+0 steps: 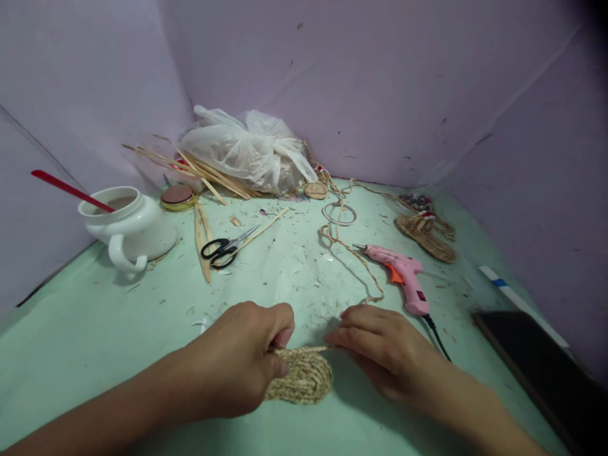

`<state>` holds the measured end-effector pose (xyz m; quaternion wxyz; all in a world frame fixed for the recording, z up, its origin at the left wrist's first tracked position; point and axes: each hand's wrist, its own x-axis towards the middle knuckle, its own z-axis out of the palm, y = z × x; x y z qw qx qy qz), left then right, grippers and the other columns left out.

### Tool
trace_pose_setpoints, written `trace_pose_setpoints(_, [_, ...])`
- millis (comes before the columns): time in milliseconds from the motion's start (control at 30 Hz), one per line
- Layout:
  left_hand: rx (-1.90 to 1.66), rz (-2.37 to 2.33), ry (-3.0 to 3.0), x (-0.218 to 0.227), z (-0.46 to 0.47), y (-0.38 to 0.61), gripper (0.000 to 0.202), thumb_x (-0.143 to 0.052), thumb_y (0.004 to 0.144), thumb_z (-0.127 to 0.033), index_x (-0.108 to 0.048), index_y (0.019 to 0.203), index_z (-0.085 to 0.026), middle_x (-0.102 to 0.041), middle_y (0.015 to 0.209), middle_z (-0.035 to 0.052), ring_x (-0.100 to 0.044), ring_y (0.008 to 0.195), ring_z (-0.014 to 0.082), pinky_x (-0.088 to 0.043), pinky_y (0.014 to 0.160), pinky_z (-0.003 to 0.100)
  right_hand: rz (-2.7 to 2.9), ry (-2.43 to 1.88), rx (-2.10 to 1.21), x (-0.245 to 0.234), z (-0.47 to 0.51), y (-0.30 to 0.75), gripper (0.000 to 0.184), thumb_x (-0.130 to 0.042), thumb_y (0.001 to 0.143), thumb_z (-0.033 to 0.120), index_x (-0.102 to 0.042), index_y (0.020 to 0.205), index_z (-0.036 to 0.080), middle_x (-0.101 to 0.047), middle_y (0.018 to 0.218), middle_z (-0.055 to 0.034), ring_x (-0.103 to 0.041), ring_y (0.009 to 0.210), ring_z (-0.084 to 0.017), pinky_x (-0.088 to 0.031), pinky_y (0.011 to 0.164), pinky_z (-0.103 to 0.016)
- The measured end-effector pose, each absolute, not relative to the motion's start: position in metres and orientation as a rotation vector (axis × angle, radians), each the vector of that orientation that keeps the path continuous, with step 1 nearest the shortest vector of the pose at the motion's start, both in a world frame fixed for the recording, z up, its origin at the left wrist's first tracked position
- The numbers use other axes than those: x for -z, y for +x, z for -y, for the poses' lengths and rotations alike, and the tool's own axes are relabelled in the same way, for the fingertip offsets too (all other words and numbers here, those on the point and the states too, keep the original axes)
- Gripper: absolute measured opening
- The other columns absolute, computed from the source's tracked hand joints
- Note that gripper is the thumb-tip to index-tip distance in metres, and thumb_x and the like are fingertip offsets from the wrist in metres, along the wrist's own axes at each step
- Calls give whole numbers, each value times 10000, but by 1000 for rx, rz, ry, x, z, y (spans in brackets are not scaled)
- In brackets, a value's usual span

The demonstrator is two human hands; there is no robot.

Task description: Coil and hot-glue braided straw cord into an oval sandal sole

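Observation:
A small oval sole of coiled, braided straw [306, 379] is at the near middle of the table. My left hand [249, 358] is closed on its left end, thumb and bent fingers pinching the edge. My right hand [380, 345] is closed on a braided straw cord [311, 349] that runs along the sole's far edge. The cord's longer tail [363, 263] winds away behind my right hand across the table. A pink glue gun [396, 272] lies beyond my right hand, nozzle to the left. My fingertips partly hide the sole and the cord.
Black-handled scissors [228, 247] lie among straw strips. A white pot [135, 221] with a red stick stands at the left. Behind are a tied plastic bag [251, 152], a ring [339, 214] and finished-looking straw soles [425, 234]. A dark flat device [527, 361] lies at the right.

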<state>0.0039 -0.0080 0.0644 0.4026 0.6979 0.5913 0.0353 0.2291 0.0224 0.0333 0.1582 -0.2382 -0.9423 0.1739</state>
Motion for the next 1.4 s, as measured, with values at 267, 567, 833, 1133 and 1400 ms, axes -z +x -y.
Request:
trace_pose_setpoints(267, [-314, -1435, 1587, -60, 4, 9, 87, -510, 658, -174, -428, 652, -203, -437, 548, -79, -371, 520, 94, -287, 491, 204, 2545, -867, -644, -23, -11, 235, 383, -424, 729, -28, -609, 1002, 165, -647, 822, -63, -582, 688, -161, -392, 578, -257])
trace_pose_setpoints(567, [-578, -1456, 1350, -34, 3, 14, 206, -613, 653, -290, -696, 802, -176, -612, 622, -13, -522, 550, 129, -389, 516, 217, 2324, -1193, -731, -28, -9, 241, 171, -542, 791, 137, -686, 858, 202, -677, 724, -22, -610, 664, -154, -424, 601, -254])
trace_pose_setpoints(833, [-632, -1498, 1323, -34, -1, 12, 212, -683, 622, -331, -727, 777, -192, -669, 651, 1, -589, 594, 150, -442, 529, 203, 2174, -1250, -731, -27, -8, 243, 202, -533, 715, 63, -672, 779, 194, -689, 721, -22, -618, 679, -157, -430, 615, -259])
trace_pose_setpoints(1133, [-747, -1556, 1258, -41, 3, 21, 238, -701, 564, -350, -729, 726, -177, -673, 604, 6, -592, 536, 150, -454, 491, 208, 2029, -1373, -801, -29, -3, 240, 133, -578, 687, 86, -649, 714, 196, -674, 684, -10, -594, 628, -151, -421, 580, -260])
trace_pose_setpoints(1400, [-790, -1571, 1247, -39, 5, 19, 260, -727, 552, -368, -727, 737, -185, -706, 647, 13, -630, 579, 167, -478, 507, 200, 1915, -1379, -945, -28, -3, 237, 157, -607, 722, 142, -698, 838, 195, -672, 717, -33, -598, 652, -162, -447, 603, -283])
